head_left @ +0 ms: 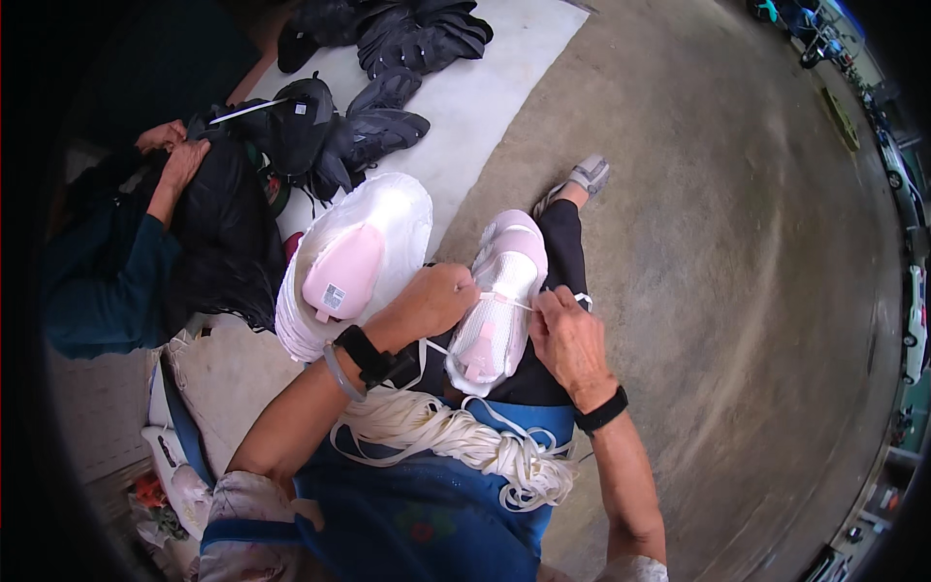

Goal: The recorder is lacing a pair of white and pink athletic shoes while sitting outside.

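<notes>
A white and pale pink knit shoe upper (497,312) lies across my lap, its toe pointing away from me. My left hand (436,303) is closed at its left side, and my right hand (567,335) pinches at its right side. A white shoelace (509,302) runs across the upper between the two hands and ends in my right fingers. What the left fingers grip is partly hidden, though the lace leads to them. A heap of loose white laces (465,436) rests on my blue apron (407,514).
To the left stands a nested stack of white and pink uppers (354,257). Black uppers (378,126) lie on a white sheet (529,44) farther off. At the far left a co-worker's hands (176,160) work on black pieces. Concrete floor (718,291) spreads to the right; parked vehicles line its edge.
</notes>
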### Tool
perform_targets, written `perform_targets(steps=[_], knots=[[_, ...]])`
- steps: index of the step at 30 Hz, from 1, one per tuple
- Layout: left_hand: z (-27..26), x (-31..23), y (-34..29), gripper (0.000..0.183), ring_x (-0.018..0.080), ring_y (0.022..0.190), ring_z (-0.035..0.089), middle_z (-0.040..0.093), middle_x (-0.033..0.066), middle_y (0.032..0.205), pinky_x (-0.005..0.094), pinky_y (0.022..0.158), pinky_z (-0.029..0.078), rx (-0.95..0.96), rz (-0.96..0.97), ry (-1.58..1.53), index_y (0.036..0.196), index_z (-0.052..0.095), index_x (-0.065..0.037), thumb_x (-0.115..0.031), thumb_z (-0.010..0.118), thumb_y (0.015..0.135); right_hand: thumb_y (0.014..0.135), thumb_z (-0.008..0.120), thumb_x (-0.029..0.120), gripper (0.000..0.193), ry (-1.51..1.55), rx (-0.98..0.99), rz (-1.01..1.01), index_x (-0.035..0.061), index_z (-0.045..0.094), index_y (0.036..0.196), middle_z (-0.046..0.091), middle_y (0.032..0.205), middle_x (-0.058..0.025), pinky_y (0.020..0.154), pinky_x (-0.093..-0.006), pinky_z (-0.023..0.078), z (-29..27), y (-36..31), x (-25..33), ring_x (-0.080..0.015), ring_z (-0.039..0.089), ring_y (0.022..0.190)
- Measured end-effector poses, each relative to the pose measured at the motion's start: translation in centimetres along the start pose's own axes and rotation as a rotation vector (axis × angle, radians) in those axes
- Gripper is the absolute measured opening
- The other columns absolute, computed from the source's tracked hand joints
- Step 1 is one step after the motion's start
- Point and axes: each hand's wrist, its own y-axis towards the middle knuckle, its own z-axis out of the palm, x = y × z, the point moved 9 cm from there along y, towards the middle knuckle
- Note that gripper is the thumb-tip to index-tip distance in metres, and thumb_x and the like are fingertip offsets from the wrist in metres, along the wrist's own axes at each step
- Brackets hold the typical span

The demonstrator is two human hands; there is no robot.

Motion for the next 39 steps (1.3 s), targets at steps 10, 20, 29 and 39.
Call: perform_targets(steps=[10,20,29,39], knots=[[-0.5,-0.6,0.5,0.025,0.0347,0.076,0.061,0.063,0.0216,0.081,0.0397,0.071,0.047,-0.062,0.064,-0.004,0.087,0.061,0.002,-0.023,0.057,0.087,0.081,0.062,0.01,0.009,-0.009,-0.035,-0.017,0.0033,0.057,0.084,0.056,0.08,-0.0125,0.056,-0.0428,0.049,0.0,0.4,1.0,-0.0331,0.062,0.065],[-1.1,-2.4,0.0,0.016,0.0425,0.083,0.06,0.064,0.0213,0.085,0.0446,0.073,0.047,-0.159,0.172,0.179,0.095,0.059,0.0,-0.013,0.051,0.091,0.087,0.056,0.004,0.012,0.231,-0.216,-0.001,0.0016,0.061,0.098,0.064,0.091,-0.0153,0.064,-0.0432,0.053,-1.3,-0.2,-0.7,-0.0365,0.064,0.075],[-2.9,-2.8,-4.2,0.014,0.035,0.073,0.063,0.066,0.0172,0.083,0.041,0.067,0.048,-0.146,0.012,-0.131,0.1,0.053,-0.002,-0.014,0.046,0.096,0.088,0.06,0.004,0.008,0.455,-0.123,0.153,0.0006,0.063,0.095,0.065,0.083,-0.0152,0.067,-0.032,0.051,-1.4,-1.3,0.8,-0.0253,0.066,0.074],[-1.0,-0.6,-3.2,0.027,0.0425,0.079,0.058,0.06,0.0222,0.079,0.044,0.07,0.046,-0.075,0.173,0.065,0.091,0.057,0.0,-0.024,0.046,0.093,0.077,0.061,-0.002,0.019,0.129,-0.051,0.053,0.0028,0.063,0.094,0.056,0.088,-0.0172,0.062,-0.0431,0.052,1.2,2.4,3.6,-0.0365,0.063,0.072]])
